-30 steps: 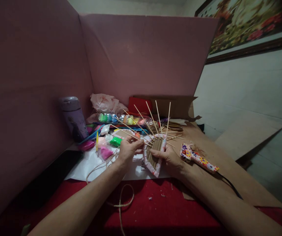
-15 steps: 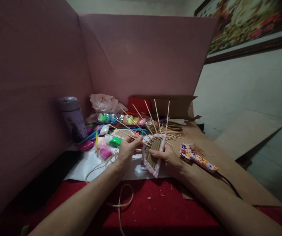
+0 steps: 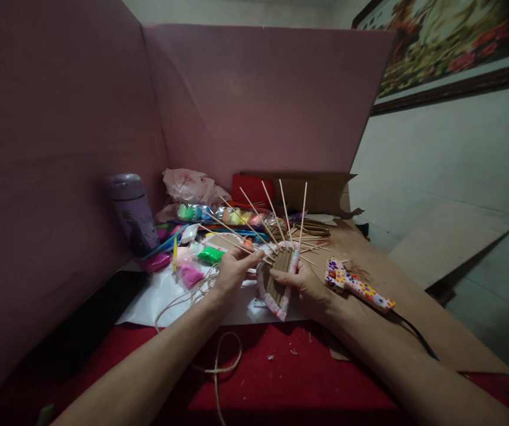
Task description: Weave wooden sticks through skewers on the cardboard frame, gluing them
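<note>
The right hand [image 3: 308, 284] grips the cardboard heart [image 3: 276, 281], covering its right edge. The left hand [image 3: 232, 269] pinches a skewer [image 3: 228, 239]; whether it also holds twine [image 3: 192, 293] is unclear.

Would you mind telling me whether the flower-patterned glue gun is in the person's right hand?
No, the glue gun lies on the brown cardboard beside the right hand, which grips the cardboard piece with skewers.

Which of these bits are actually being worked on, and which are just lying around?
In use:
left hand
right hand
cardboard heart
skewers
twine

Lying about:
purple flask
clay packets
patterned glue gun
cardboard box
</note>
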The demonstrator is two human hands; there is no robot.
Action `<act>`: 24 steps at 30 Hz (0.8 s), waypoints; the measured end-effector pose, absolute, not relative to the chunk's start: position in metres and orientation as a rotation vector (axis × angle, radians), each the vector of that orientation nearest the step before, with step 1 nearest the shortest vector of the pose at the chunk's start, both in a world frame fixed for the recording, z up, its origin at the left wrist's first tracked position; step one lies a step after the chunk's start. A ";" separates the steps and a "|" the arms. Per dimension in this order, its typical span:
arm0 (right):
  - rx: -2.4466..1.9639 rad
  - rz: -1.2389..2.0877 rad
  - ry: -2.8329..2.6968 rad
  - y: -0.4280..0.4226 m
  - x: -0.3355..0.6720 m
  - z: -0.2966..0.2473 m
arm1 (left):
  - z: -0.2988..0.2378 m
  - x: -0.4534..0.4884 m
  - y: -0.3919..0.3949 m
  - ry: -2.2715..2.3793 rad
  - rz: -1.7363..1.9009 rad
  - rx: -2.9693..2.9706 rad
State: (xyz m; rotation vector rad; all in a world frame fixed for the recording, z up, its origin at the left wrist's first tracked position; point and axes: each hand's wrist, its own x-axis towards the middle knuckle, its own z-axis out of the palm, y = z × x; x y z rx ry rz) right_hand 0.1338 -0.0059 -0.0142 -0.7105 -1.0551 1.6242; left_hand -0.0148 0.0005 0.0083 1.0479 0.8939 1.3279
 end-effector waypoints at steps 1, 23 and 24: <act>-0.707 1.626 -1.056 -0.006 0.134 -0.014 | 0.008 -0.015 0.000 0.894 1.328 1.051; -0.726 1.600 -1.081 -0.005 0.134 -0.015 | 0.003 -0.015 0.002 0.865 1.345 1.054; -0.724 1.600 -1.082 -0.005 0.134 -0.015 | 0.003 -0.015 0.003 0.866 1.344 1.058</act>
